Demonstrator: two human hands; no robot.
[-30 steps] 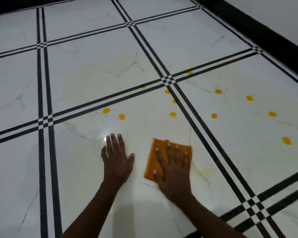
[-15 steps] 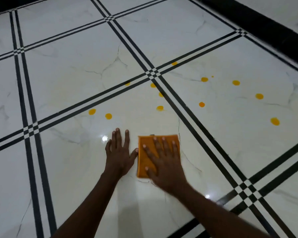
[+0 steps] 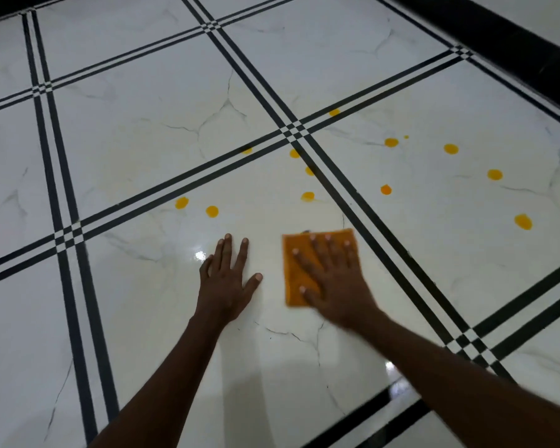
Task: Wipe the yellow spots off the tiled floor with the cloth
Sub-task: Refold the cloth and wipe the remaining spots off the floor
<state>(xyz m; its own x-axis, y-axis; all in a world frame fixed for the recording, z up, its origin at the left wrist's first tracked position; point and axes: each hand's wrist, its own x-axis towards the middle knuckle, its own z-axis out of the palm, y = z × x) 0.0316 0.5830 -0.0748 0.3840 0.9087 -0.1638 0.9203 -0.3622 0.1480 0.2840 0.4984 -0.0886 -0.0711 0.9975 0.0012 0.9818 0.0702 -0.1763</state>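
Note:
A folded orange cloth (image 3: 293, 276) lies flat on the white marble-look tiled floor (image 3: 143, 150). My right hand (image 3: 333, 282) presses down on the cloth with its fingers spread. My left hand (image 3: 228, 279) rests flat on the bare tile just left of the cloth, holding nothing. Several yellow spots dot the floor beyond the hands: two (image 3: 181, 202) (image 3: 212, 211) ahead of my left hand, one slightly smeared (image 3: 307, 196) just beyond the cloth, and more on the tile to the right (image 3: 523, 221).
Black double grout lines (image 3: 362, 227) cross the floor in a grid, one pair running diagonally right of the cloth. A black border strip (image 3: 511, 43) runs along the far right edge. Light glints on the glossy tile (image 3: 200, 255).
My right hand has slid the cloth to the right, away from my left hand, opening a gap between them. My left hand stays planted. The view has shifted slightly.

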